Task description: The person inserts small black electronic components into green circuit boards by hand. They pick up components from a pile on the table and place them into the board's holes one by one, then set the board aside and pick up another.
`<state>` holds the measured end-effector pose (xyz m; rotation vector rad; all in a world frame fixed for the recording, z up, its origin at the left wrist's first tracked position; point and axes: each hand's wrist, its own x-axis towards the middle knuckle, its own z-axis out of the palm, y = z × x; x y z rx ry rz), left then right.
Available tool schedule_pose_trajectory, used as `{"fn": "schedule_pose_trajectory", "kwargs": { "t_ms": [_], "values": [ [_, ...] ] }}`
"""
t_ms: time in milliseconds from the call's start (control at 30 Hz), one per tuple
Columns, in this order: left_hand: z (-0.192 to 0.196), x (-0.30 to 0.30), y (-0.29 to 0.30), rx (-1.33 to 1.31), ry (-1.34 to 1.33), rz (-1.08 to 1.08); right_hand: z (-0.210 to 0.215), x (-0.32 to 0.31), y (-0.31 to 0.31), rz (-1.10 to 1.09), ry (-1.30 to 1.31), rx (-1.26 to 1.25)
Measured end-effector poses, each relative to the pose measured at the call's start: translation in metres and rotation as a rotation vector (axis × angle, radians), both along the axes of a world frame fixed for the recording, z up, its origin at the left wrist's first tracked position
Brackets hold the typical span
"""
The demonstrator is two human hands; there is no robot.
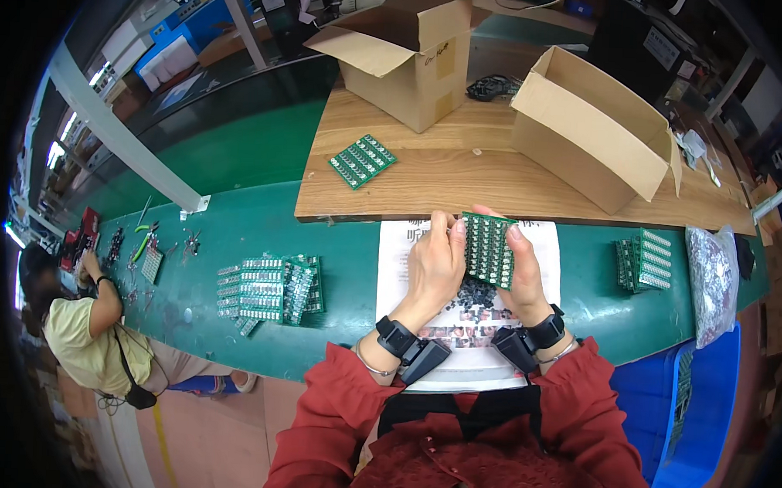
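Head view, looking down: a person in red sleeves holds a green circuit board (489,253), lined with rows of small components, up in front of them at the middle of a green worktable (356,247). The left hand (434,263) pinches the board's left edge near the top; the right hand (527,274) grips the right edge, thumb along the side, its other fingers mostly hidden behind. Below the board, small dark pieces (476,296), too tiny to identify with certainty, lie heaped on a printed paper sheet (543,251).

To the left on the table is an overlapping pile of similar boards (262,289); to the right stands a smaller group of boards (655,260), beside a filled clear plastic bag (710,284). A blue bin (718,380) sits below the table's right end.

Beyond the hands, a wooden panel (446,181) carries a single board (362,162) and two open cardboard boxes (579,134). At far left, a co-worker in yellow (82,331) reaches over the table.
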<state>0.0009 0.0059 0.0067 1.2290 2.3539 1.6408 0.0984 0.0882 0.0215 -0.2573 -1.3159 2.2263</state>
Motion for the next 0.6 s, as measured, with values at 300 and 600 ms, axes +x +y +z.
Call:
{"fn": "schedule_pose_trajectory", "kwargs": {
  "t_ms": [300, 600],
  "values": [
    [-0.008, 0.003, 0.005, -0.135, 0.103, 0.003, -0.015, 0.003, 0.007, -0.077, -0.104, 0.162],
    [-0.001, 0.005, 0.002, -0.164, 0.249, -0.019, -0.011, 0.000, 0.005, -0.106, 0.003, 0.135]
  ]
}}
